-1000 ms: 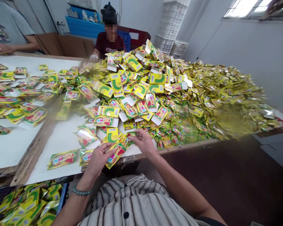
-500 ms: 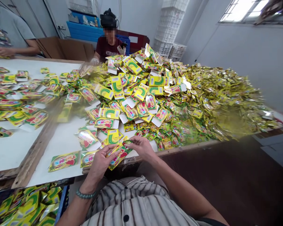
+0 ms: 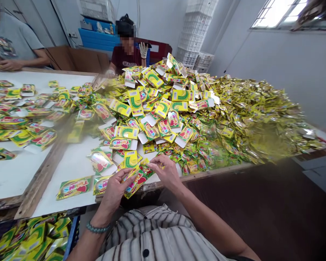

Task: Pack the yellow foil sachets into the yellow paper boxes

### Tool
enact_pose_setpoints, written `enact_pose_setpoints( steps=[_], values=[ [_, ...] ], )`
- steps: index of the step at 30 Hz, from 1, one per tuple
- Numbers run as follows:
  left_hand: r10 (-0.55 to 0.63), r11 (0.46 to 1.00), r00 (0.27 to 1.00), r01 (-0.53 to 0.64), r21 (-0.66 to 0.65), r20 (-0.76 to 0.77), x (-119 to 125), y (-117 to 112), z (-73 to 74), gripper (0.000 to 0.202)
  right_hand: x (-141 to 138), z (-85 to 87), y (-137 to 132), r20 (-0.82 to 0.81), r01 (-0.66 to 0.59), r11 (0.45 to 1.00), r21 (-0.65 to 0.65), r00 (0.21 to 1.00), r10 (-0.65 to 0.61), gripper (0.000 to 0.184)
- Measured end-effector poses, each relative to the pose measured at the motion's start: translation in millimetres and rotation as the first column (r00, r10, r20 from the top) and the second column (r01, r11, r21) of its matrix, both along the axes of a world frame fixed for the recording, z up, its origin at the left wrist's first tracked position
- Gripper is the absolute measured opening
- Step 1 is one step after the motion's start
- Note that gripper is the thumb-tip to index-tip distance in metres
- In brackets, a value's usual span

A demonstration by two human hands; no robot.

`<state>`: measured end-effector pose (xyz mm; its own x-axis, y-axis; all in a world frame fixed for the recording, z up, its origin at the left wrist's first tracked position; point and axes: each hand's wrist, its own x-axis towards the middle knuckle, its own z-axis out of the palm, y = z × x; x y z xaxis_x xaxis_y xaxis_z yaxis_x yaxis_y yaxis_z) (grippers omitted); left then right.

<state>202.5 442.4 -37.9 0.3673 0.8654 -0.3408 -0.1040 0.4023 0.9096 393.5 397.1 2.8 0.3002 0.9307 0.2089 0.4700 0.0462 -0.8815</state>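
My left hand is closed round a flat yellow-and-green printed carton, which is tilted over the table's front edge. At the carton's upper right end, my right hand pinches a small shiny sachet, partly covered by the fingers. Whether the sachet sits inside the carton's mouth I cannot tell. Just left of my left hand lie two more flat cartons, one of them the green-and-yellow carton. Beyond my hands rises a heap of open-ended cartons.
A large mound of small sachets spreads to the right. Wooden strips divide the white table. More cartons lie at left, and a blue crate of cartons stands below. Across the table are a gloved person and another person.
My right hand has shifted slightly at the carton's end, while my left keeps its grip. The person across has raised a gloved hand. The view has moved a little.
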Motion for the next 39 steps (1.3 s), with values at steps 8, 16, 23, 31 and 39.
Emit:
enact_pose_setpoints(
  steps=[8,16,23,31,39],
  values=[
    [-0.017,0.998,0.999,0.019,-0.053,0.039,-0.1,-3.4,1.9,0.050,6.2,-15.7,4.3,-0.022,-0.086,0.989,-0.120,0.996,0.083,0.017],
    [0.002,0.998,0.999,0.001,0.059,-0.047,0.6,-2.9,1.6,0.047,-8.9,-10.2,-5.3,-0.060,-0.054,0.997,-0.051,0.997,0.051,0.019],
    [0.001,1.000,1.000,-0.001,0.001,0.002,6.6,-5.7,4.5,0.051,-6.4,-13.1,-5.8,-0.044,-0.005,0.995,-0.096,0.999,0.001,0.017],
    [0.054,0.998,0.998,-0.055,-0.032,-0.028,11.9,-7.3,10.3,0.054,-17.4,-18.5,-6.4,-0.158,-0.053,0.989,-0.138,0.987,0.031,0.025],
    [0.019,0.997,1.000,-0.020,-0.072,-0.014,14.8,-7.6,18.1,0.054,-28.9,-23.7,-9.1,-0.114,-0.212,0.949,-0.234,0.975,0.190,0.022]
  ],
)
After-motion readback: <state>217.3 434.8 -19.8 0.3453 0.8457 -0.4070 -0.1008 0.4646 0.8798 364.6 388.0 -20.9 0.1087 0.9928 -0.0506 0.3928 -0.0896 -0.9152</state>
